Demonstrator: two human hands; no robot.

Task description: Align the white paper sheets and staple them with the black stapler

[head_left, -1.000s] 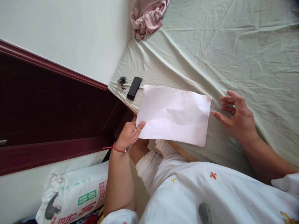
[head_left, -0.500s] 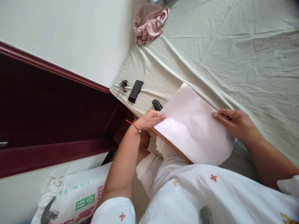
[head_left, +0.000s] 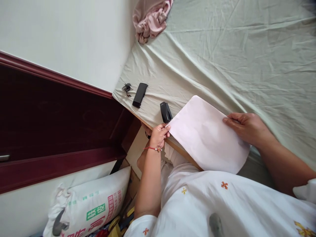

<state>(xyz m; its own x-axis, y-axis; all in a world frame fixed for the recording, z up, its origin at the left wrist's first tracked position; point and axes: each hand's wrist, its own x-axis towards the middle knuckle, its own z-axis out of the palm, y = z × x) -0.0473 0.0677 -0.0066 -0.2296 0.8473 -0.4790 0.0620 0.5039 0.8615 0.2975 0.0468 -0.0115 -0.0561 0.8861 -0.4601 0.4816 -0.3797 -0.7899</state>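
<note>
Pale green sheeting covers the bed (head_left: 222, 49), which fills the centre and right of the frame; a white wall and a dark red wooden panel (head_left: 49, 115) occupy the left.

Nearest the camera, at the bottom of the frame, the person's white garment (head_left: 222, 207) with small orange cross motifs spans the lower right. At lower left a printed white sack (head_left: 86, 204) lies on the floor against the wall.

Above the garment, at centre, a sheet of white paper (head_left: 207, 136) lies tilted over the near edge of the bed, with its lower portion overhanging that edge.

The left hand (head_left: 159, 135), with a red cord at the wrist, is at the paper's left corner. Its fingers (head_left: 165, 127) are curled and pinched on that corner.

The right hand (head_left: 245, 126) is at centre right, on the paper's right edge. Its fingers (head_left: 232, 119) are closed lightly on that edge, thumb side towards the sheet.

Just beside the left corner of the paper, a black stapler (head_left: 165, 112) lies on the bed. Further up and to the left, a black oblong device (head_left: 139, 94) lies near the bed's corner, with a small bunch of keys (head_left: 126, 87) just beside it.

Farthest away, at top centre, a crumpled pink cloth (head_left: 150, 19) lies against the wall.
</note>
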